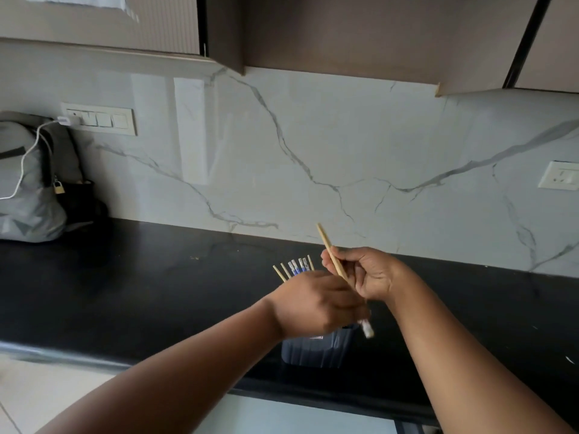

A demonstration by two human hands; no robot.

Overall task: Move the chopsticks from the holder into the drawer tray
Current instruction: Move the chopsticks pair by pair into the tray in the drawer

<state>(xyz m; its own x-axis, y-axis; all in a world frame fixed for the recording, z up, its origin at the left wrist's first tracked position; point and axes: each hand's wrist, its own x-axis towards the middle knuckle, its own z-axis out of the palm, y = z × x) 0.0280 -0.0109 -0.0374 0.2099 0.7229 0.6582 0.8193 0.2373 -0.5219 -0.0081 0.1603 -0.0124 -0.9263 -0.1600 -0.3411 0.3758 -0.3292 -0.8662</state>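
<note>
Kitchen counter seen from above the person's arms. At far left, a grey backpack [28, 183] stands on the black countertop [141, 286] against the marble backsplash [344, 145]; a small padlock [58, 187] hangs from it, and a white cable [29, 151] runs up from it to a charger plugged into the switch panel [100, 118]; what the bag contains cannot be told. Near the counter's front edge, at centre, stands the dark blue ribbed holder [316, 350], its upper part hidden behind the left hand. Rising from it and fanned slightly to the left are the remaining chopsticks [294, 269]: plain wooden tips together with several bearing blue-and-white patterned ends. The left hand [313, 303] lies over the holder's mouth, back of the hand upward, fingers curled; a white-tipped stick end [367, 328] shows just below its fingers, but whether the hand grips it is too blurred to tell. Just to the right, the right hand [366, 274] is held above the counter, palm toward the viewer, its thumb and fingers closed in a pinch on a single wooden chopstick [331, 252], which slants from upper left to lower right and passes toward the left hand. At far right, a white wall socket [559, 176] is set in the backsplash. The drawer tray is not in view.
</note>
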